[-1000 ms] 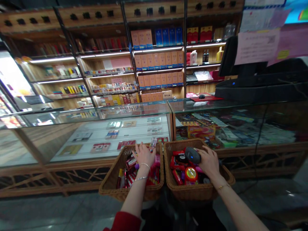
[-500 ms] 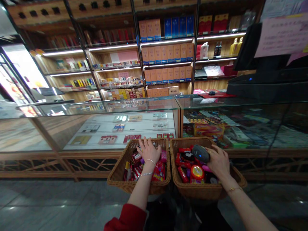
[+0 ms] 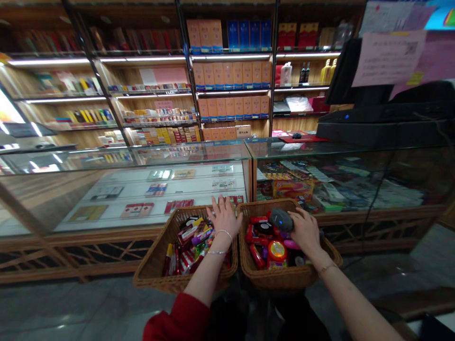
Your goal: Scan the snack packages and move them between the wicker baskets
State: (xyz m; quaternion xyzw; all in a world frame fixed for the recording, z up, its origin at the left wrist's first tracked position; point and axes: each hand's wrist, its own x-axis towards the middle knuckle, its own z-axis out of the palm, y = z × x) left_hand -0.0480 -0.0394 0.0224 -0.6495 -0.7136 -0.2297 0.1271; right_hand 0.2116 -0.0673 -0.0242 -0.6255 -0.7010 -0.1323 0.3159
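My left hand (image 3: 224, 220) reaches over the right side of the left wicker basket (image 3: 152, 251), palm down with its fingers spread. Several small packaged items lie under and beside it, among them a purple tube (image 3: 201, 237) and a red-and-white striped packet (image 3: 186, 260). My right hand (image 3: 306, 233) is wrapped round a dark grey handheld barcode scanner (image 3: 281, 220) with a small blue light, above the right wicker basket (image 3: 284, 279). In that basket are red packages and a round red container with a yellow-orange top (image 3: 277, 252). My left palm is hidden from view.
A glass display counter (image 3: 177, 154) runs behind the baskets, with flat packs inside. On its right stand a monitor (image 3: 343, 71) and a black base unit (image 3: 355, 128); a dark cable (image 3: 378, 203) hangs down the front. Stocked shelves (image 3: 234, 92) line the wall.
The view has swung to the right, so baskets and counter sit farther left. My left hand has shifted right over its basket, uncovering more items. My right hand still grips the scanner.
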